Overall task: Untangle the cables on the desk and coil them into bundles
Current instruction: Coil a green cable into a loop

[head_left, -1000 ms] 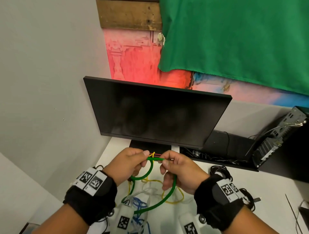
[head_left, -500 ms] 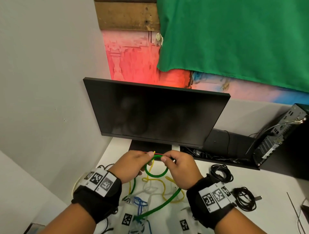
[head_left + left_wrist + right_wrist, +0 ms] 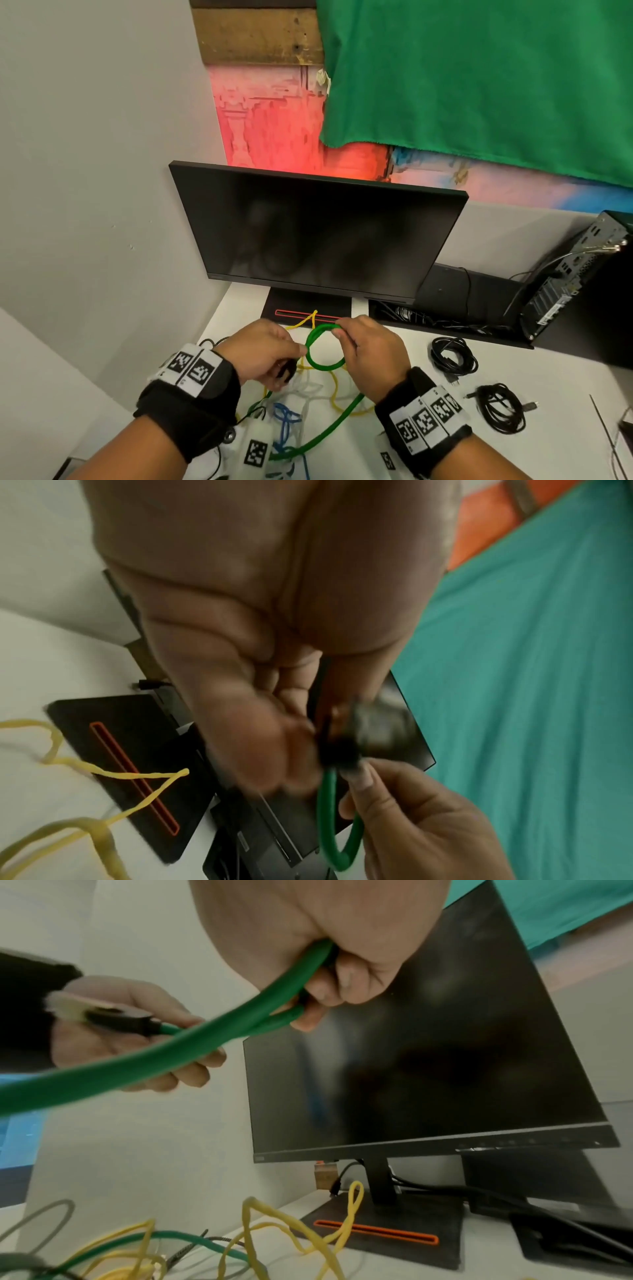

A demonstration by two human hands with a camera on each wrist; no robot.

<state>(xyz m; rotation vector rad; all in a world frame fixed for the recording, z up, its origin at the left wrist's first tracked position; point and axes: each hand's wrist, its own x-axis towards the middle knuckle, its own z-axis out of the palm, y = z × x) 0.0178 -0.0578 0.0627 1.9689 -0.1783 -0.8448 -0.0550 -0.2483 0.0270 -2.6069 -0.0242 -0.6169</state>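
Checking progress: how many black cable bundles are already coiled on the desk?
2: one black bundle right of the right hand; another black bundle nearer, further right. Others may be hidden.

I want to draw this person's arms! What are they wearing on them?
Both arms are bare with no sleeves. Each wrist has a wide black band: the left wristband and the right wristband. White tags with black square patterns sit on top of both. A white block with another square pattern hangs below each wrist.

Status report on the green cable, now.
Left hand pinches the green cable at its black plug end. Right hand grips the loop's top. Yellow cable and others tangled on the desk beneath.
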